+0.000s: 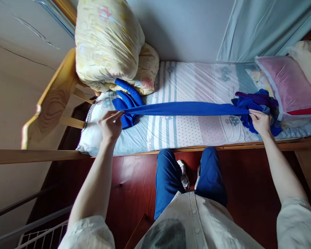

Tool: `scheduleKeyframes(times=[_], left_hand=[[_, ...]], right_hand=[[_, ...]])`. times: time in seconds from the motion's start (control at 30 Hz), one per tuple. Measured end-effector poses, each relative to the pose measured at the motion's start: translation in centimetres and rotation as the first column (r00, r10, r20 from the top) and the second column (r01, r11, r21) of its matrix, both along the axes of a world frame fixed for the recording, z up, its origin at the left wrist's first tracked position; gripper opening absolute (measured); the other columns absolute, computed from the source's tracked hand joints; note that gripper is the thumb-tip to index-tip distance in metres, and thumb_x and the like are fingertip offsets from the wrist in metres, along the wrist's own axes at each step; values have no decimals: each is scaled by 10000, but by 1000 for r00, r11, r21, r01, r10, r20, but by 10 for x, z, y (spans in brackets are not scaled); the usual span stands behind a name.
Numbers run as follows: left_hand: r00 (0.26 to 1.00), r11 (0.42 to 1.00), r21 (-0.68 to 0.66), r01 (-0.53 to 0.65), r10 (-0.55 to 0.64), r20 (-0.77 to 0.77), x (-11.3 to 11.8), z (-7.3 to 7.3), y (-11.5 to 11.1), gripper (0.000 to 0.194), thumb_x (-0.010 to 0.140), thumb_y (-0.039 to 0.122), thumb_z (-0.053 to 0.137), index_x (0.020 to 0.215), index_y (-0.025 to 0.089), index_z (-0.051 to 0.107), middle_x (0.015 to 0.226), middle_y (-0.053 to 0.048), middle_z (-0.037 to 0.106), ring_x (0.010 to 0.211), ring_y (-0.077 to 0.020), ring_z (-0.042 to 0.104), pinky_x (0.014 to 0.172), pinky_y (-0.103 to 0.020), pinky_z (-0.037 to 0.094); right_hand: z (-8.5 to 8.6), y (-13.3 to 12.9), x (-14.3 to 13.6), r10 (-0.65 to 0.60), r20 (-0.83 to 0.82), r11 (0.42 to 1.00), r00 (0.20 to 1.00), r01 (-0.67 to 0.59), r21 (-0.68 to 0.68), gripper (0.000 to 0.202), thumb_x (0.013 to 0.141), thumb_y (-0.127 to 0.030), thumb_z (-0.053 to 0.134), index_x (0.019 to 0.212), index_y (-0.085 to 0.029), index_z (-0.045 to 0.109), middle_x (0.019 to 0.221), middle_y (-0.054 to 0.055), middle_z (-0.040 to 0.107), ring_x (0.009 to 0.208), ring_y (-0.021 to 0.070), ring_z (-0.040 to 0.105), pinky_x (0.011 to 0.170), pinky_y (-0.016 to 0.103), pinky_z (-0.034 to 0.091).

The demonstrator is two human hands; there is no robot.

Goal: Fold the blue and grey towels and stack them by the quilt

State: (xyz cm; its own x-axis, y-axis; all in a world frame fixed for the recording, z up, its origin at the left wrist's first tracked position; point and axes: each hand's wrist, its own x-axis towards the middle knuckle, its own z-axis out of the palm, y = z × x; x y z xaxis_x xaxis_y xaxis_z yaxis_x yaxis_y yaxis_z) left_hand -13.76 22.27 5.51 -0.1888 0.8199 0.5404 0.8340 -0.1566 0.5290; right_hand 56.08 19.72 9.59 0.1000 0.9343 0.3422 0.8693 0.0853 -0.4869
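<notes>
A long, narrow strip of blue fabric [181,108] is stretched level above the bed between my hands. My left hand [111,126] pinches its left end, and my right hand [260,121] pinches its right end. Behind the left end lie folded blue cloth pieces [129,97], partly under the strip. Close to my right hand is a crumpled heap of blue and purple cloth [256,100], partly hidden by that hand. Whether the strip is a single layer or folded over, I cannot tell.
The bed [186,133] has a striped, patterned sheet. A large bundled yellow quilt [106,41] rests at its left end, beside the wooden bed end [53,100]. Pink pillow [292,86] at the right; pale curtain [269,31] behind. Red-brown floor [134,186] lies below.
</notes>
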Motion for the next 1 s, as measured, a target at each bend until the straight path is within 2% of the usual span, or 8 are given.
scheduleKeyframes(times=[0.1,0.2,0.37,0.5,0.6,0.7,0.83,1.0], left_hand=[[999,994,-101,43,-42,10,4,-32,-11,206,958,294,659,949,165,819,973,-91,787,831,-159,719,818,-304,581],[999,960,-279,23,-12,38,17,-74,-22,196,936,243,634,896,165,809,997,-101,791,860,-184,730,841,-327,587],[994,826,-564,-22,76,73,48,-150,-44,183,850,182,609,838,138,786,985,-131,791,913,-239,747,881,-363,591],[995,752,-659,-12,75,68,53,-192,-62,232,816,176,556,815,173,788,943,-115,796,910,-255,741,889,-380,594],[998,750,-661,-22,51,25,40,-208,-73,283,827,199,520,834,174,802,929,-131,793,924,-274,722,910,-410,587],[1000,764,-645,-17,5,-20,23,-214,-83,301,836,233,517,858,187,814,893,-134,787,946,-297,694,926,-443,578],[997,748,-663,25,-68,-39,15,-216,-100,319,841,230,507,850,208,825,912,-136,791,937,-307,678,897,-439,580],[977,687,-726,38,-177,-116,18,-212,-110,333,831,186,502,849,219,833,962,-138,794,950,-316,684,880,-432,570]], right_hand=[[-34,-1,-4,-44,-35,998,998,42,-57,251,947,-233,621,1056,-179,841,1205,144,801,1133,299,772,1064,454,611],[-78,-6,-14,-101,-101,989,990,89,-115,251,890,-205,622,986,-163,850,1146,140,818,1093,293,786,1054,451,612],[-146,-22,-33,-170,-151,942,974,115,-316,263,802,-123,592,842,-163,849,1025,116,838,1016,271,805,1012,420,626],[-180,-41,-34,-160,-64,853,985,106,-511,271,768,-67,591,782,-186,834,976,90,843,984,273,810,1022,419,623],[-192,-57,-24,-126,-38,854,991,89,-512,280,814,-83,580,854,-177,840,1046,101,838,1029,269,804,1073,419,597],[-195,-69,-14,-104,-47,878,993,69,-474,279,860,-121,570,909,-163,841,1085,117,831,1056,278,798,1087,444,594],[-196,-74,-14,-83,-31,873,996,58,-484,262,855,-120,571,885,-159,828,1020,110,836,1022,273,800,1061,445,610],[-192,-73,-23,-63,60,842,996,85,-532,247,851,-97,544,832,-156,784,946,83,819,984,230,788,968,370,638]])
